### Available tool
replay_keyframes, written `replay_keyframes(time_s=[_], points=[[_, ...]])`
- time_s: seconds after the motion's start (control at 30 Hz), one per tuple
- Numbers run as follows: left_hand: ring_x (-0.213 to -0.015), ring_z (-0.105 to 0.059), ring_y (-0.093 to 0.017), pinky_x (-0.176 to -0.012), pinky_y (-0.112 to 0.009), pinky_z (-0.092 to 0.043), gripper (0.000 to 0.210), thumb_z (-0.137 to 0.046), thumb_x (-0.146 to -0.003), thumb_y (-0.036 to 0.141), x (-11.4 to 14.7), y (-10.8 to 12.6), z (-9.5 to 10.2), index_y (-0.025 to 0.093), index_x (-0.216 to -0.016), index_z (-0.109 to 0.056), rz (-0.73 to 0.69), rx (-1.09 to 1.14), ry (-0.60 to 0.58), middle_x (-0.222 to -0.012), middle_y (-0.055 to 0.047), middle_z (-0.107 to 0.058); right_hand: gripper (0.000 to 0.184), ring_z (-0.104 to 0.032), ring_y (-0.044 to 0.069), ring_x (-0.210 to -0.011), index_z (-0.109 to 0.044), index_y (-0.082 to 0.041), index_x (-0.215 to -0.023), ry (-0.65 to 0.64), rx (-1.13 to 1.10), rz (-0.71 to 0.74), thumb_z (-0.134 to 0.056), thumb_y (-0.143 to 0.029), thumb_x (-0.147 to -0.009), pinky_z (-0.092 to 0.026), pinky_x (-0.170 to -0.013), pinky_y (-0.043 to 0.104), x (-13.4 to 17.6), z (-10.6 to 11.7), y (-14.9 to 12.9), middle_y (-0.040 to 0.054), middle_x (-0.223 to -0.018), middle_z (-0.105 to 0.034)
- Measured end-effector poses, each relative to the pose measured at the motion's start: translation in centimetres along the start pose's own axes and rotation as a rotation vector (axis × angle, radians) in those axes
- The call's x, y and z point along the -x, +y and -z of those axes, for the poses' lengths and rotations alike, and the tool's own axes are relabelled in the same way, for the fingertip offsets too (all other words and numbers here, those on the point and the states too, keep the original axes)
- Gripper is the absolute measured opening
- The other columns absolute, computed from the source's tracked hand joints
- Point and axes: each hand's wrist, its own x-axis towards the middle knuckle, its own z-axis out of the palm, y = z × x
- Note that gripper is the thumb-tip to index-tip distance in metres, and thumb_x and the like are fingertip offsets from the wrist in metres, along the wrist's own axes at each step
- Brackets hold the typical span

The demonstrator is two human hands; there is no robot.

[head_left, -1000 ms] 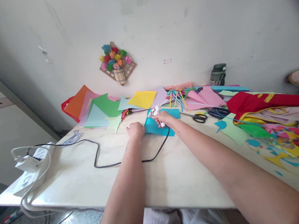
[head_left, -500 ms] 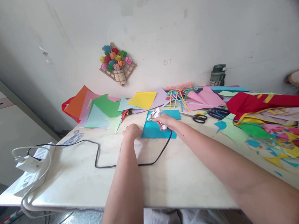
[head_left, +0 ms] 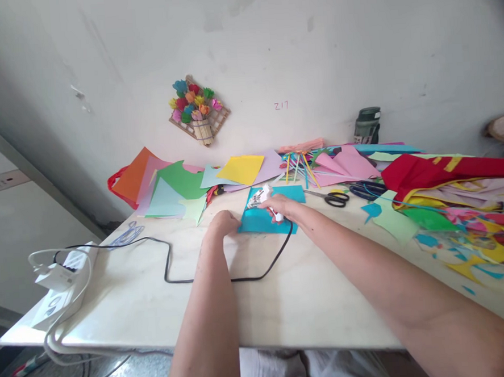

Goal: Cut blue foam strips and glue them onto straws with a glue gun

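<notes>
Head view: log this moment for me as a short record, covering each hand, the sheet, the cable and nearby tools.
Right hand: holding white tool
Left hand: beside blue sheet; contact unclear
Sheet position: on table, beneath white tool
Black cable: from white tool, passing under left forearm
Right of sheet: scissors

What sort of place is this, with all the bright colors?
Probably a craft corner, though whether at home or school I can't tell. The table holds bright sheets and scissors, and the right hand grips a white corded tool over blue paper.
</notes>
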Motion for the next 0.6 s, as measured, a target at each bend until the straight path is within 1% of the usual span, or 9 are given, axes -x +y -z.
replay_keyframes(time_s=[0.17,0.27,0.33,0.4,0.47,0.53,0.6], points=[[-0.066,-0.057,-0.017,-0.052,-0.022,-0.04,0.018,-0.056,-0.055,0.025,-0.4,-0.4,-0.1,0.015,-0.069,-0.06,-0.031,0.0,-0.043,-0.071,-0.006,-0.063,0.02,-0.048,0.013,-0.034,-0.046,-0.014,-0.059,-0.026,0.001,0.013,-0.058,-0.028,-0.065,-0.037,-0.031,0.024,0.1,0.1,0.1,-0.0042,-0.041,-0.042],[-0.066,-0.058,-0.017,-0.052,-0.022,-0.041,0.018,-0.055,-0.055,0.025,-0.5,-0.6,-0.4,0.015,-0.07,-0.059,-0.023,0.041,-0.066,-0.077,-0.006,-0.064,0.02,-0.049,0.013,-0.035,-0.045,-0.015,-0.059,-0.039,0.014,0.01,-0.057,-0.029,-0.067,-0.037,-0.032,0.024,0.2,0.1,0.1,-0.0036,-0.041,-0.043],[-0.067,-0.058,-0.017,-0.054,-0.023,-0.042,0.02,-0.055,-0.056,0.026,-0.4,-0.8,-0.6,0.015,-0.072,-0.059,-0.022,0.063,-0.05,-0.082,-0.008,-0.064,0.02,-0.049,0.013,-0.035,-0.045,-0.015,-0.059,-0.059,0.013,0.013,-0.057,-0.028,-0.067,-0.037,-0.032,0.024,0.3,0.1,0.1,-0.0035,-0.042,-0.044],[-0.072,-0.059,-0.019,-0.061,-0.024,-0.043,0.021,-0.054,-0.058,0.027,-0.1,-1.1,-0.9,0.015,-0.075,-0.059,-0.047,0.08,0.0,-0.083,-0.008,-0.064,0.02,-0.049,0.013,-0.035,-0.045,-0.015,-0.059,-0.079,0.005,0.016,-0.058,-0.028,-0.067,-0.037,-0.032,0.023,0.4,0.0,0.1,-0.0038,-0.042,-0.044],[-0.079,-0.058,-0.019,-0.072,-0.026,-0.042,0.021,-0.054,-0.061,0.027,0.3,-1.3,-1.2,0.016,-0.078,-0.058,-0.101,0.104,0.055,-0.082,-0.007,-0.065,0.02,-0.048,0.013,-0.035,-0.045,-0.015,-0.06,-0.093,0.004,0.018,-0.058,-0.027,-0.066,-0.037,-0.031,0.024,0.5,-0.1,0.0,-0.0039,-0.043,-0.044],[-0.085,-0.057,-0.019,-0.083,-0.028,-0.037,0.02,-0.054,-0.062,0.027,0.6,-1.4,-1.5,0.016,-0.078,-0.058,-0.148,0.127,0.089,-0.08,-0.005,-0.065,0.02,-0.049,0.013,-0.035,-0.045,-0.015,-0.059,-0.099,0.014,0.019,-0.059,-0.028,-0.066,-0.037,-0.031,0.024,0.5,-0.1,0.0,-0.0037,-0.043,-0.044],[-0.087,-0.057,-0.019,-0.09,-0.031,-0.032,0.017,-0.054,-0.063,0.025,0.8,-1.5,-1.8,0.016,-0.077,-0.058,-0.173,0.151,0.092,-0.077,-0.004,-0.065,0.021,-0.049,0.013,-0.036,-0.044,-0.015,-0.058,-0.101,0.024,0.023,-0.058,-0.028,-0.067,-0.037,-0.031,0.023,0.6,-0.2,-0.1,-0.0035,-0.042,-0.044]])
